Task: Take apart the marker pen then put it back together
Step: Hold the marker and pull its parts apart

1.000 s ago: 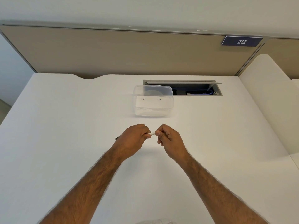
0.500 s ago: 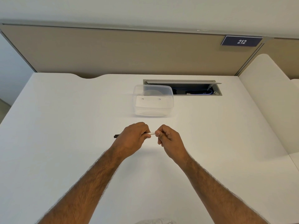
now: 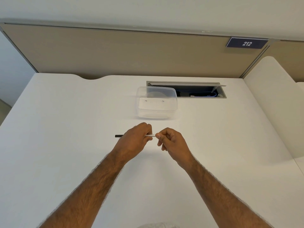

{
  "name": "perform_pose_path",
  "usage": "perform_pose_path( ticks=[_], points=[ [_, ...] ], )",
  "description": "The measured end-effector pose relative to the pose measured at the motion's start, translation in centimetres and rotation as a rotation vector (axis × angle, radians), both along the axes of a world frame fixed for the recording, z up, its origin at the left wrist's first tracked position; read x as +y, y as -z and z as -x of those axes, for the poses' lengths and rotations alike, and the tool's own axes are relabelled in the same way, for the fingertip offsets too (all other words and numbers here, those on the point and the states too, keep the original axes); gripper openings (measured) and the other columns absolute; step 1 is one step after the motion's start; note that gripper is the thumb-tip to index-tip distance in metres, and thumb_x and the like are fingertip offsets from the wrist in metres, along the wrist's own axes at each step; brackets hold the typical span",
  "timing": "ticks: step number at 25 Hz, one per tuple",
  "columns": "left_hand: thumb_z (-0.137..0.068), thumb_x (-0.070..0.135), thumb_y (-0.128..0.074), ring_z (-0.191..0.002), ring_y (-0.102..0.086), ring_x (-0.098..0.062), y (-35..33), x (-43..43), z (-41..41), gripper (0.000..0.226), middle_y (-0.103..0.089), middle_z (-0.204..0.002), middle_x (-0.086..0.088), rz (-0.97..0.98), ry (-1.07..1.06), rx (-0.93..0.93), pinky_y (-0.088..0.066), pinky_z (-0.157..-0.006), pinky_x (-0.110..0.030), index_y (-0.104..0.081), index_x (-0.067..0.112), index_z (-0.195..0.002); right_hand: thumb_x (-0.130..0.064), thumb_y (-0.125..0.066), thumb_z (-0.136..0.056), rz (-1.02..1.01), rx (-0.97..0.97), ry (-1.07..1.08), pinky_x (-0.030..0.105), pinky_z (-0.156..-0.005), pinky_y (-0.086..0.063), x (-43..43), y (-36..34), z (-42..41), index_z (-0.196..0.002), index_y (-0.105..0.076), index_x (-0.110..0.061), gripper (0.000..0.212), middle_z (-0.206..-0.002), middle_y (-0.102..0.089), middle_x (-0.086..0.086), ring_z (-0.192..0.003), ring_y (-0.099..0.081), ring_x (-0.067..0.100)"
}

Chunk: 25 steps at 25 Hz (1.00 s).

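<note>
A marker pen [image 3: 150,136] with a white printed barrel lies level above the white desk, held between both hands. My left hand [image 3: 133,142] is closed around its middle; a black end [image 3: 118,136] sticks out past that hand to the left. My right hand [image 3: 171,142] pinches the barrel's right end with thumb and forefinger. Only a short stretch of white barrel shows between the hands. What sits at the right tip is hidden by the fingers.
A clear plastic container [image 3: 157,104] stands on the desk just beyond the hands. Behind it is an open cable slot [image 3: 197,90] in the desk. A beige partition [image 3: 131,51] closes the far edge. A white divider [image 3: 276,104] rises on the right.
The black end now sticks out further to the left of my left hand. Both hands stay in nearly the same place.
</note>
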<state>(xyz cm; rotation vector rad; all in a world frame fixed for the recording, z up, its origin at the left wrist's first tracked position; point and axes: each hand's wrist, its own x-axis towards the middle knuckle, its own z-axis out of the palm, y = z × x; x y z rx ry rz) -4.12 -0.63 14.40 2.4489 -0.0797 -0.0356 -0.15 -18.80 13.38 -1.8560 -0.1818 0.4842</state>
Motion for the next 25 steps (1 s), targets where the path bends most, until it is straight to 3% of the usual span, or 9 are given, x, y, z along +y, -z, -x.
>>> perform_pose_path(
  ticks=[4,9,12,15,19,25],
  points=[
    [-0.098,0.020,-0.060,-0.074,-0.051,-0.014,0.0,-0.2,0.1,0.019,-0.052,-0.081,0.010,0.021,-0.008,0.015,-0.048,-0.067,-0.040,-0.048,0.025,-0.083,-0.021,-0.060,-0.098,0.041,-0.083,-0.050,0.020,-0.057,-0.046,-0.1,0.1,-0.4,-0.084,-0.061,-0.004,0.022,-0.068,-0.065,0.009,-0.059,-0.055,0.011],
    [-0.097,0.018,-0.061,-0.072,-0.049,-0.017,-0.2,-0.5,0.1,0.019,-0.051,-0.081,0.008,-0.017,-0.003,-0.026,-0.046,-0.066,-0.040,-0.048,0.020,-0.083,-0.031,-0.052,-0.103,0.066,-0.131,-0.031,0.020,-0.053,-0.036,0.0,0.3,0.1,-0.072,-0.057,-0.007,0.039,-0.056,-0.057,0.004,-0.051,-0.045,0.007],
    [-0.097,0.021,-0.062,-0.073,-0.049,-0.015,-0.1,-0.9,0.1,0.018,-0.050,-0.082,0.009,-0.012,-0.005,-0.020,-0.047,-0.066,-0.038,-0.049,0.022,-0.084,-0.036,-0.052,-0.103,0.044,-0.067,0.004,0.020,-0.051,-0.037,-0.2,0.1,0.2,-0.069,-0.059,-0.008,0.044,-0.054,-0.057,0.005,-0.048,-0.045,0.009],
    [-0.096,0.032,-0.063,-0.077,-0.051,-0.011,0.2,-1.2,-0.1,0.013,-0.052,-0.084,0.012,0.043,-0.008,0.034,-0.047,-0.071,-0.033,-0.056,0.024,-0.089,-0.035,-0.055,-0.101,-0.008,-0.015,0.001,0.023,-0.052,-0.042,-0.6,-0.3,0.0,-0.075,-0.064,-0.005,0.041,-0.059,-0.064,0.008,-0.050,-0.050,0.014],
    [-0.103,0.035,-0.050,-0.082,-0.055,-0.017,0.0,-1.5,-0.1,0.025,-0.059,-0.090,0.004,-0.001,0.023,0.037,-0.049,-0.077,-0.040,-0.066,0.015,-0.096,-0.024,-0.064,-0.096,-0.046,-0.034,-0.017,0.023,-0.060,-0.050,-0.9,-0.6,-0.2,-0.086,-0.068,-0.005,0.021,-0.074,-0.073,0.012,-0.060,-0.061,0.015],
    [-0.100,0.035,-0.056,-0.076,-0.055,-0.014,-0.3,-1.3,0.1,0.018,-0.056,-0.085,0.009,-0.055,-0.001,-0.006,-0.048,-0.069,-0.035,-0.062,0.021,-0.090,-0.027,-0.060,-0.098,0.008,-0.054,-0.058,0.027,-0.059,-0.046,-1.0,-0.4,0.1,-0.076,-0.064,-0.007,0.030,-0.061,-0.064,0.007,-0.057,-0.055,0.014]
  ],
)
